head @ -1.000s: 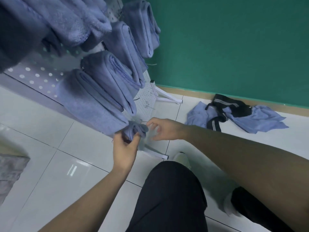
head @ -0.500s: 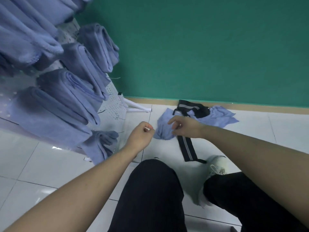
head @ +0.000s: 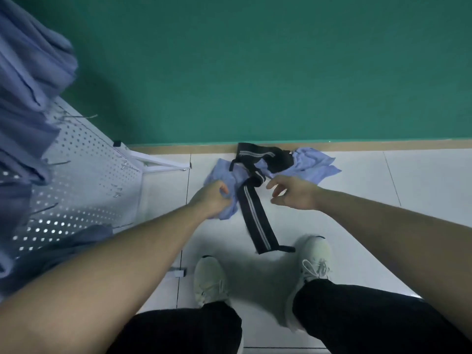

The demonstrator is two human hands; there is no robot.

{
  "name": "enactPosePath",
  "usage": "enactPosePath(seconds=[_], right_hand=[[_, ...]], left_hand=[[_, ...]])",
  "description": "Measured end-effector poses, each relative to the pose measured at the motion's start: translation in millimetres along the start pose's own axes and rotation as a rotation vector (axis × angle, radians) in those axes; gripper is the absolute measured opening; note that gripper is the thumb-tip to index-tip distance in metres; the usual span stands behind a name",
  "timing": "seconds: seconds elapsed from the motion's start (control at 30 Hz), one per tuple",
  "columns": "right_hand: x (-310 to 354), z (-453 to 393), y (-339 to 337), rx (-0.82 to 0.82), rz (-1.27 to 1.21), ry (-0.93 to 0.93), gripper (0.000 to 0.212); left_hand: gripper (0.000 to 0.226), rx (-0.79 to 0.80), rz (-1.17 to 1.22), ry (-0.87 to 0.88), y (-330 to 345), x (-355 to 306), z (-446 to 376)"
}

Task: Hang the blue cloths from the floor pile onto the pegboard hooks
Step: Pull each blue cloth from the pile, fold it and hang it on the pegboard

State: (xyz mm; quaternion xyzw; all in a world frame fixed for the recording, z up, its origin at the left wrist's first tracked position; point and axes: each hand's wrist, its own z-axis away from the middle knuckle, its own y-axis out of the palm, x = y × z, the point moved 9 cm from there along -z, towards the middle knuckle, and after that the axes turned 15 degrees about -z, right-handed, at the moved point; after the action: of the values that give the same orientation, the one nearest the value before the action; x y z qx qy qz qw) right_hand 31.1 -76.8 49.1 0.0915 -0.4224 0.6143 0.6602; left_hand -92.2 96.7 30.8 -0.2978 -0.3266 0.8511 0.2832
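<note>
I'm gripping the blue cloth in my left hand | striped strap lying across it, just right of that grip | right hand open, hovering nearer the strap

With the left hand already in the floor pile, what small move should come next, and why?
Probably the right hand, open beside it, should lift the black striped strap aside. The strap lies across the blue cloth that the left hand grips, so pulling that cloth up now would likely drag the strap along.

Green wall, tan skirting strip along its base, glossy white floor tiles with thin dark joints
</note>
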Motion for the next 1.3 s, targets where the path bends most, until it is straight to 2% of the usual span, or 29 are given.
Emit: enactPosePath(seconds=[0.1,0.2,0.37,0.47,0.53,0.6,0.63,0.67,0.73,0.8,0.87,1.0,1.13,1.3], right_hand=[[-23,-31,6,0.032,-0.013,0.050,0.033],[-40,-65,17,0.036,-0.009,0.066,0.031],[-65,-114,45,0.049,-0.040,0.033,0.030],[-71,-133,57,0.043,-0.051,-0.003,0.030],[-76,-142,62,0.022,-0.067,-0.010,0.027],[-79,-148,64,-0.004,-0.075,-0.029,0.022],[-80,-151,65,-0.011,-0.064,-0.030,0.022],[-81,-153,67,-0.008,-0.061,-0.025,0.023],[-86,-160,75,0.035,-0.081,0.014,0.029],[-91,-163,79,0.049,-0.118,0.044,0.030],[-91,-162,75,-0.011,-0.169,0.028,0.023],[-85,-154,72,-0.013,-0.209,0.037,0.021],[-67,-138,57,-0.036,-0.243,0.011,0.014],[-21,-108,33,-0.024,-0.112,-0.051,0.021]], left_hand=[[0.031,0.028,-0.038,-0.060,24,15,-40],[0.050,0.008,-0.050,-0.121,43,33,-72],[0.047,-0.085,-0.074,-0.166,64,60,-119],[0.036,-0.217,-0.187,-0.103,63,68,-141],[0.047,-0.341,-0.333,-0.024,64,61,-144],[0.061,-0.306,-0.484,0.067,80,48,-142],[0.061,-0.254,-0.539,0.089,90,43,-138],[0.057,-0.266,-0.536,0.125,98,42,-137],[0.047,-0.345,-0.460,0.132,99,43,-137],[0.045,-0.374,-0.278,0.058,95,55,-143],[0.041,-0.310,-0.135,-0.048,95,69,-149],[0.027,-0.228,-0.156,-0.109,102,92,-155],[0.005,-0.200,0.001,-0.009,73,69,-129],[0.018,-0.196,0.255,0.051,28,30,-83]])
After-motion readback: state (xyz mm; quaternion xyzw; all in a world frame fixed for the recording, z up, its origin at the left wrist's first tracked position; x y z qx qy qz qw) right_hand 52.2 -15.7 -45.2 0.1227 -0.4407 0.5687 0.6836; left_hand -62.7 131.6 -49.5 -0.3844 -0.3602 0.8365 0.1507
